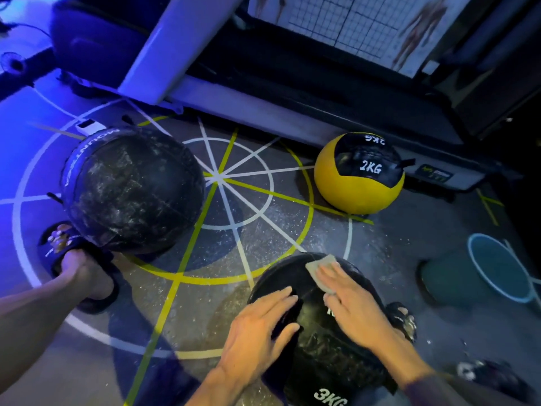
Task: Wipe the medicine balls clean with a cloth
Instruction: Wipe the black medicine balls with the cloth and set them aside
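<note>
A: What could go wrong here?

B: The 3KG ball is round and its black skin looks slick; it sits on the floor, steadied only by the flat left hand, so it could roll.

A: And the cloth?

B: Small, thin, pressed under the right hand, fingers straight, together; it may bunch. The big dusty ball waits.
</note>
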{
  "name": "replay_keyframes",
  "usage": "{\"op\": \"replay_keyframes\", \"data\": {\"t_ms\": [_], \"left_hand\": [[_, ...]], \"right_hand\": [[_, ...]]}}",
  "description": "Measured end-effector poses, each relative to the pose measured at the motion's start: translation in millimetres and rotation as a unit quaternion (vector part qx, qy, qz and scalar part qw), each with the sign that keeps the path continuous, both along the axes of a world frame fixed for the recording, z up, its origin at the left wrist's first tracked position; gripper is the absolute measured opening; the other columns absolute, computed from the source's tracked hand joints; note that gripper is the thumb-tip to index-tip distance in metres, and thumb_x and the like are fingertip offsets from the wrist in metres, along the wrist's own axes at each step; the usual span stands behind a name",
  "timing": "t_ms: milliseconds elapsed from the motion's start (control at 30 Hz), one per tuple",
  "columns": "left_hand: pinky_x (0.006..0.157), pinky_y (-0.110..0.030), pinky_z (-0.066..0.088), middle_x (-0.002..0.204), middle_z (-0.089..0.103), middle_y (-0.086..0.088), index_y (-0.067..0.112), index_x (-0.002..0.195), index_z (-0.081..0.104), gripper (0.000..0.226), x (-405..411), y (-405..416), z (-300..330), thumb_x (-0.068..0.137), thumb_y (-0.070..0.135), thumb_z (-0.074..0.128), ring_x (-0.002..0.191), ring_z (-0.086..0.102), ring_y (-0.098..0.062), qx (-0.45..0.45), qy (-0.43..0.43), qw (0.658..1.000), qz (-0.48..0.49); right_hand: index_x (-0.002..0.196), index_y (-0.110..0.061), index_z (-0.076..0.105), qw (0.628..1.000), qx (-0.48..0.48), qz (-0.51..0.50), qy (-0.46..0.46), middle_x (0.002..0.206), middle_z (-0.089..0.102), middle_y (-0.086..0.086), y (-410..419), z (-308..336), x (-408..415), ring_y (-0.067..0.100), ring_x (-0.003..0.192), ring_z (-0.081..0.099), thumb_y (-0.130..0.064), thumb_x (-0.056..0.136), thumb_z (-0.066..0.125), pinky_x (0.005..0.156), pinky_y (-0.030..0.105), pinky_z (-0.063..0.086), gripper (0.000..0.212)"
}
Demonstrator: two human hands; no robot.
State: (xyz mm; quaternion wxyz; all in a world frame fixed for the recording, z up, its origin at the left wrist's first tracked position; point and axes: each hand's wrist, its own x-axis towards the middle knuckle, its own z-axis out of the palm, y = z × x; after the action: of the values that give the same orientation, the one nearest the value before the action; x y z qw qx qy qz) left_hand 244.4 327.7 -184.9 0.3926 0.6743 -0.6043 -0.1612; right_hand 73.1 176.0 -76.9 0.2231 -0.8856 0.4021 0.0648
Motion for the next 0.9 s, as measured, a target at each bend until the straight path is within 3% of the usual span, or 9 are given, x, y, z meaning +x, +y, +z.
{"op": "replay_keyframes", "data": {"t_ms": [233,300,367,400,533,667,767,833,900], "left_hand": [[0.115,-0.023,0.039,0.148,0.046,0.034,0.042,0.141,0.059,0.046,-11,12,-7,0.101,0.062,0.048,0.142,0.032,0.016,0.034,0.037,0.998,-0.049],[0.116,-0.020,0.037,0.149,0.046,0.032,0.042,0.141,0.059,0.044,-14,12,-5,0.102,0.059,0.049,0.143,0.031,0.015,0.027,0.030,0.998,-0.055],[0.113,-0.017,0.038,0.146,0.052,0.030,0.041,0.138,0.062,0.039,-15,14,-3,0.103,0.055,0.051,0.140,0.038,0.013,0.005,0.016,0.998,-0.054],[0.110,-0.016,0.041,0.143,0.054,0.029,0.042,0.136,0.064,0.036,-14,15,-3,0.103,0.053,0.052,0.136,0.043,0.012,-0.001,0.017,0.998,-0.058],[0.111,-0.024,0.045,0.146,0.048,0.035,0.044,0.137,0.062,0.036,-12,21,-7,0.102,0.049,0.058,0.139,0.042,0.009,0.001,0.037,0.998,-0.042],[0.115,-0.029,0.043,0.147,0.040,0.042,0.050,0.139,0.057,0.038,-10,20,-9,0.102,0.055,0.053,0.142,0.036,0.012,0.032,0.049,0.998,-0.037],[0.113,-0.032,0.046,0.146,0.042,0.042,0.049,0.138,0.059,0.037,-9,19,-12,0.102,0.055,0.053,0.141,0.037,0.011,0.027,0.047,0.998,-0.036],[0.115,-0.031,0.043,0.146,0.040,0.043,0.051,0.138,0.058,0.036,-6,18,-14,0.102,0.056,0.051,0.142,0.036,0.011,0.035,0.048,0.997,-0.039],[0.118,-0.028,0.037,0.147,0.034,0.047,0.056,0.139,0.053,0.036,-3,19,-12,0.103,0.057,0.049,0.143,0.032,0.013,0.052,0.048,0.996,-0.051]], "right_hand": [[0.159,-0.023,0.032,0.996,-0.064,0.047,0.048,0.158,0.014,-0.021,11,2,-5,0.009,0.156,0.008,-0.039,0.099,0.021,0.119,0.014,-0.013,0.063],[0.140,-0.025,0.053,0.998,-0.028,0.043,0.042,0.150,0.043,-0.015,10,0,18,0.014,0.146,0.034,-0.027,0.101,0.033,0.126,0.026,0.014,0.044],[0.101,-0.029,0.057,0.994,0.006,0.084,0.067,0.118,0.054,-0.009,16,-3,49,0.013,0.111,0.055,-0.027,0.098,0.033,0.101,0.043,0.051,0.024],[0.096,-0.028,0.057,0.988,0.022,0.126,0.088,0.113,0.054,-0.007,22,-5,63,0.012,0.105,0.056,-0.029,0.099,0.031,0.091,0.045,0.054,0.027],[0.126,-0.027,0.069,0.985,0.039,0.125,0.117,0.141,0.061,-0.004,-6,-9,75,0.013,0.126,0.055,-0.049,0.106,0.026,0.107,0.046,0.048,0.052],[0.103,-0.014,0.071,0.992,-0.030,-0.025,0.120,0.091,0.071,0.008,-45,-4,67,0.022,0.084,0.068,-0.037,0.107,0.031,0.078,0.036,0.054,0.046],[0.087,-0.022,0.059,0.990,0.012,0.074,0.123,0.107,0.066,0.013,-2,-6,82,0.026,0.093,0.068,-0.028,0.101,0.033,0.085,0.047,0.057,0.031],[0.110,-0.024,0.068,0.985,0.030,0.132,0.106,0.142,0.059,0.009,11,-6,81,0.021,0.112,0.066,-0.031,0.100,0.033,0.095,0.048,0.056,0.038],[0.132,-0.028,0.066,0.995,0.023,0.061,0.080,0.142,0.062,0.002,-9,-1,68,0.018,0.119,0.064,-0.033,0.104,0.034,0.103,0.044,0.053,0.043]]}}
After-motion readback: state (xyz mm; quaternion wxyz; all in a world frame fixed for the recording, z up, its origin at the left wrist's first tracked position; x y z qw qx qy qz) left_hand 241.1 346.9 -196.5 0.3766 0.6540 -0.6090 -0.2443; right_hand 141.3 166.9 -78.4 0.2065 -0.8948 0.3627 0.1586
